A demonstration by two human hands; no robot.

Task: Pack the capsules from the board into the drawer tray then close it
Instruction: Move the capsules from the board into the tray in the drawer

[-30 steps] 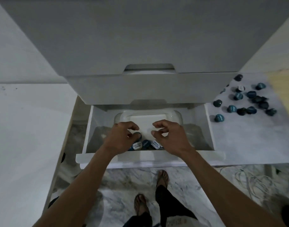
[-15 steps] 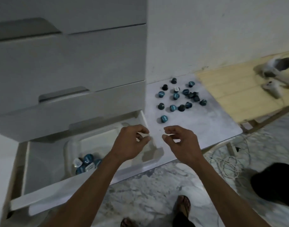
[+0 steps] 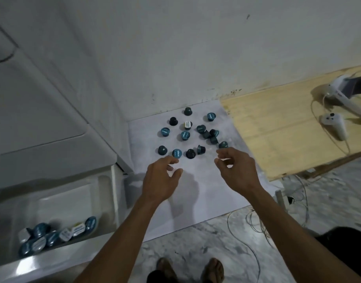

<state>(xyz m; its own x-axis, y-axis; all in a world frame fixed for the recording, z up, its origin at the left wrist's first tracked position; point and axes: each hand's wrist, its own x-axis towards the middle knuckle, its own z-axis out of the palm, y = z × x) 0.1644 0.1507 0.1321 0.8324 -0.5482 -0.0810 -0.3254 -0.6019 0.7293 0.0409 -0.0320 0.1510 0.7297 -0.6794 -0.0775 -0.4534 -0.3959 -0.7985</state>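
Many capsules (image 3: 185, 135) lie just beyond both empty, loosely curled hands.

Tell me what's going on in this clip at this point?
A person is packing coffee capsules into a drawer tray. A batch of capsules already lies in the tray, and the drawer is open. Both hands are empty, the left hand and right hand reaching over the white board toward the scattered capsules on it.

Dim, cool, even light. Soft shadows of both hands fall on the pale marbled board (image 3: 196, 193) just below the fingers. Edges bend and smear, perhaps from motion blur.
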